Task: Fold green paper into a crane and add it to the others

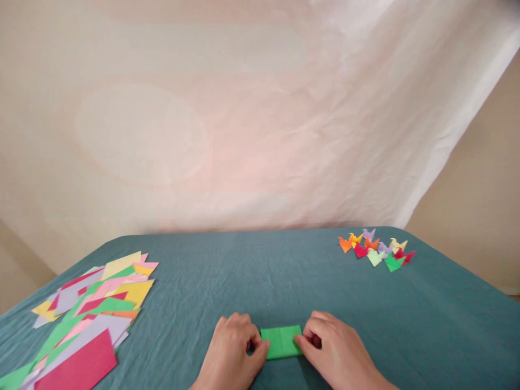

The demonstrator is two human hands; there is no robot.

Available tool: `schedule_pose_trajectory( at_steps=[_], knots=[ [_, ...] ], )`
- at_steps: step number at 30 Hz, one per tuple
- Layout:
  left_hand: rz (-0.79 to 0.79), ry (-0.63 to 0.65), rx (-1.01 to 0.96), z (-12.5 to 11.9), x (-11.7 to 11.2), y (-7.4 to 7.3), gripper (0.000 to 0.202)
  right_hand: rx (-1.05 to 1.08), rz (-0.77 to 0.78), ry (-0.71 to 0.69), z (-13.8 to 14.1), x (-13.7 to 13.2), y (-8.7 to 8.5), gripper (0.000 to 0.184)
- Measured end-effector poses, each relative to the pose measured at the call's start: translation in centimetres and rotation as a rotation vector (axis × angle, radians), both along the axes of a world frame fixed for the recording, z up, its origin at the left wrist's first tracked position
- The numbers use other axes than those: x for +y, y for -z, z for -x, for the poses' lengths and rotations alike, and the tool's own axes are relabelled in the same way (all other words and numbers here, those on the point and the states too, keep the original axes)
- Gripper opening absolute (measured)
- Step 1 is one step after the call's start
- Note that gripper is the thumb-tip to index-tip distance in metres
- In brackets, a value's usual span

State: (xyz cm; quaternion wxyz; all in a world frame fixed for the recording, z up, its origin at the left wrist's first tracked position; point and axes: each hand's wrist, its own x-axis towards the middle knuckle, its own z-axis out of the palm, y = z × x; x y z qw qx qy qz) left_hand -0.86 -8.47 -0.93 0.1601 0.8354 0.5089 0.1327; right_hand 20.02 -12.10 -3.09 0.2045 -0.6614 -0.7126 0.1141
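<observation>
A green piece of paper (pixel 281 342), folded into a small rectangle with a crease across its middle, is between my hands near the front of the table. My left hand (pixel 235 349) pinches its left end between thumb and curled fingers. At the right end, my right hand (pixel 335 346) does the same, thumb on the paper's upper face. The fingertips beneath the paper are partly hidden.
Loose sheets of coloured paper (pixel 77 352) lie in an overlapping spread on the left of the dark green tablecloth (pixel 203 287). Several small folded paper birds (pixel 376 255) stand grouped at the back right. A pale cloth (pixel 244 135) hangs behind the table.
</observation>
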Motion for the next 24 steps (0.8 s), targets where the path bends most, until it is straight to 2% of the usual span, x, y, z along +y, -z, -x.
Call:
schedule_pose_trajectory(
  at_steps=[7,24],
  knots=[
    [-0.004,0.006,-0.006,0.1,0.12,0.25,0.022,0.01,0.012,0.013,-0.01,0.16,-0.29,0.02],
    [-0.025,0.019,0.033,-0.15,0.16,-0.29,0.021,0.025,-0.007,0.005,0.1,0.13,-0.3,0.02]
  ],
)
